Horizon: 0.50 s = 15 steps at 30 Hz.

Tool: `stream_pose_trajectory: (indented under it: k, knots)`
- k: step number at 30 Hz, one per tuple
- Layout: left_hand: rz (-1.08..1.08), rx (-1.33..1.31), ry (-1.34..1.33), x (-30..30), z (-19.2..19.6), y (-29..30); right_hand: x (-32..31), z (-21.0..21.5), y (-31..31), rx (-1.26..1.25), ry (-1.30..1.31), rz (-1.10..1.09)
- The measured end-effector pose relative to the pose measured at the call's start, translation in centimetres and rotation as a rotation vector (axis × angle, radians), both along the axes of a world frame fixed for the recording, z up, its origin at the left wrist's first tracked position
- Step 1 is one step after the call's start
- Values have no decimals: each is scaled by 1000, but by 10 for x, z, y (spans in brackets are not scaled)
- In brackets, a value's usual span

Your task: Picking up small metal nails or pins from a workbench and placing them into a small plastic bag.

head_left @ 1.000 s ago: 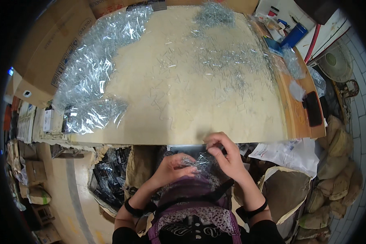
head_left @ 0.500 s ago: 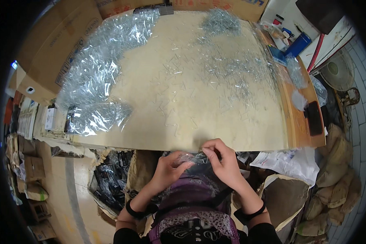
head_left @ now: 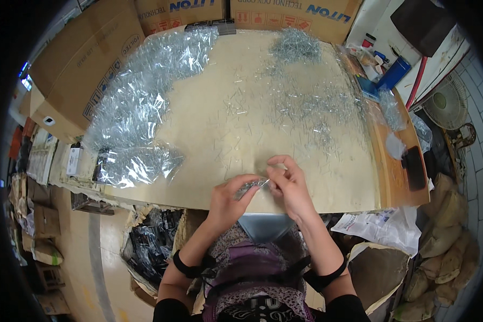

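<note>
While both hands are meeting at the near edge of the table (head_left: 198, 182), the left hand (head_left: 228, 196) is pinching one end of a small clear plastic packet (head_left: 250, 186) holding a bunch of thin metal pins, thumb and forefinger closed on it. The right hand (head_left: 290, 185), touching the packet's other end, is gripping it with thumb and fingertips, the remaining fingers curled loosely above.

Risk, as judged: the packet is hanging right over the table's near edge, so a slipping pinch would be dropping it toward the lap or floor. The film looks thin; uneven pulling between the two hands could be tearing it and spilling pins.

Far to the left of the left hand, a heap of filled clear packets (head_left: 139, 118) is running along the table toward its far edge. Beyond and to the right of the right hand, loose metal pins (head_left: 311, 107) are lying scattered, with a denser pile (head_left: 296, 45) at the far edge. Brown cardboard boxes (head_left: 86, 59) are standing behind and left. Further right, a dark phone-like object (head_left: 415, 167) is resting on the wooden edge, with a blue container (head_left: 393, 72) beyond it and a floor fan (head_left: 446, 102) further out. Crumpled paper (head_left: 381, 228) is lying below the table's right corner.
</note>
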<state>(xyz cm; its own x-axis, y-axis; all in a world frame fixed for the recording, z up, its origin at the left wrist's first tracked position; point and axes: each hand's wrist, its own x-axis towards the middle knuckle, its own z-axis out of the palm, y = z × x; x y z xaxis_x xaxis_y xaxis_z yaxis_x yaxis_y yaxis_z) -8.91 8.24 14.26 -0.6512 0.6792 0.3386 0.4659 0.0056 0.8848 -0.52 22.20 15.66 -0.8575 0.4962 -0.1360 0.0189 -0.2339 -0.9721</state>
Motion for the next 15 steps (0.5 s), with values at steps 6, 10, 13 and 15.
stream_pose_trajectory:
  k: [6,10,13,15]
  knots:
    - [-9,-24,-7,-2,1,1,-2,7,22,-74,1,176]
    - [20,-19,-69,-10,-3,2,-4,4,19,55,74,93]
    - [18,38,-108,-11,-8,6,-6,-1,24,220,13,-15]
    - [26,68,-172,-7,-4,10,-8,5,24,202,-14,-7]
